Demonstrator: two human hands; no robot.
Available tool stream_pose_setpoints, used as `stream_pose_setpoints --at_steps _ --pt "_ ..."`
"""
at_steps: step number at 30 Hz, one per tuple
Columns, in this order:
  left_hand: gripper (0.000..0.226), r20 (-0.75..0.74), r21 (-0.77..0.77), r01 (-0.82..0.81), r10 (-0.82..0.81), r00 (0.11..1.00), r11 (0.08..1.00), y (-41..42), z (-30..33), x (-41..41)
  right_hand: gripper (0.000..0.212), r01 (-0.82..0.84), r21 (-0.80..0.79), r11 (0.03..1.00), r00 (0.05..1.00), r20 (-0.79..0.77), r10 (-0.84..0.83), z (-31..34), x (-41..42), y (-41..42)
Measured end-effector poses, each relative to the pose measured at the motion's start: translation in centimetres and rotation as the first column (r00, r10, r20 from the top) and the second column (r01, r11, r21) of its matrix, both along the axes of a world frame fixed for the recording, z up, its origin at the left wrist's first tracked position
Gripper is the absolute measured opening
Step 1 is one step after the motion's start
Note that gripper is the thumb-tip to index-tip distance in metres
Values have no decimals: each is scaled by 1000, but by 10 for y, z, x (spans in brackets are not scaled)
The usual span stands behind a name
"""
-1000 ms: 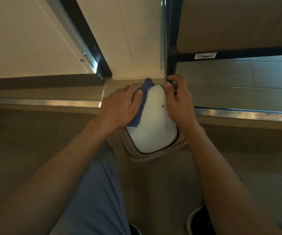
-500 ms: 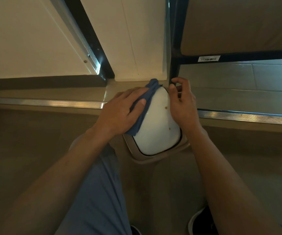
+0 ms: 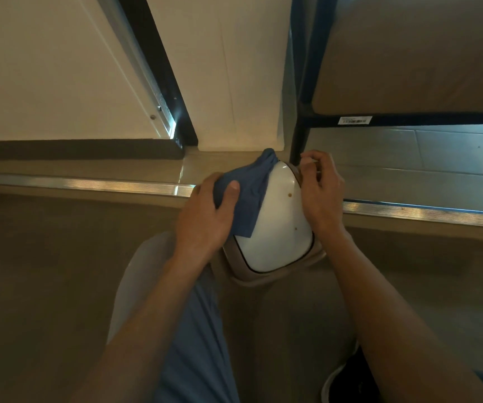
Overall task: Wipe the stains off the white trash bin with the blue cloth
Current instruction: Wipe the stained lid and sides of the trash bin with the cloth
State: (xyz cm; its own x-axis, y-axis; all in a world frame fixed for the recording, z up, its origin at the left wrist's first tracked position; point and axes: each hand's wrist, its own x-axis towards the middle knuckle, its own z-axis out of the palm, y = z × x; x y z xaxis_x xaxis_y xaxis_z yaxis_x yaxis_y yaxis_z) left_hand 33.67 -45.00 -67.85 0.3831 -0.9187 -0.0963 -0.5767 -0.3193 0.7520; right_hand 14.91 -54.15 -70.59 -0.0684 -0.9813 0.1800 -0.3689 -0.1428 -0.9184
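White trash bin (image 3: 275, 225) is standing on floor between both hands. Left hand (image 3: 205, 216) is gripping blue cloth (image 3: 247, 193) against lid; right hand (image 3: 321, 193) is curling round rim. Two brown stains are showing.

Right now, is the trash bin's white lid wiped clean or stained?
Stained: two small brown spots show on the white lid, right of the blue cloth.

An indoor room at the threshold of a sliding door: a metal door track (image 3: 83, 184) runs across the beige floor (image 3: 45, 271), a cream wall (image 3: 234, 82) meets a dark-framed door panel (image 3: 153, 68), and grey tiles (image 3: 452, 152) lie beyond, beneath dark-framed furniture bearing a barcode sticker (image 3: 354, 120). A small white trash bin (image 3: 278, 228) stands by the sill.
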Motion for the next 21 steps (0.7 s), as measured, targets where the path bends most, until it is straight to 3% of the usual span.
stream_pose_setpoints --at_steps 5,8,14,17,21 --pt "38 95 -125 -9 21 995 992 -11 10 -1 26 105 -27 994 993 64 -103 -2 1 3" --pt "24 80 -184 18 -4 997 983 -19 15 -5 25 143 -56 988 987 76 -138 -2 0 5" --pt "24 121 -281 157 -128 984 947 -27 17 -18 17 43 -71 997 999 19 -42 8 -2 6" --pt "30 159 -270 220 -182 970 937 -27 13 -18 26 -64 -110 992 991 -127 49 19 3 7" --pt "35 94 -347 164 -139 986 924 -19 2 -18 39 -237 -100 966 861 -482 161 31 21 7"
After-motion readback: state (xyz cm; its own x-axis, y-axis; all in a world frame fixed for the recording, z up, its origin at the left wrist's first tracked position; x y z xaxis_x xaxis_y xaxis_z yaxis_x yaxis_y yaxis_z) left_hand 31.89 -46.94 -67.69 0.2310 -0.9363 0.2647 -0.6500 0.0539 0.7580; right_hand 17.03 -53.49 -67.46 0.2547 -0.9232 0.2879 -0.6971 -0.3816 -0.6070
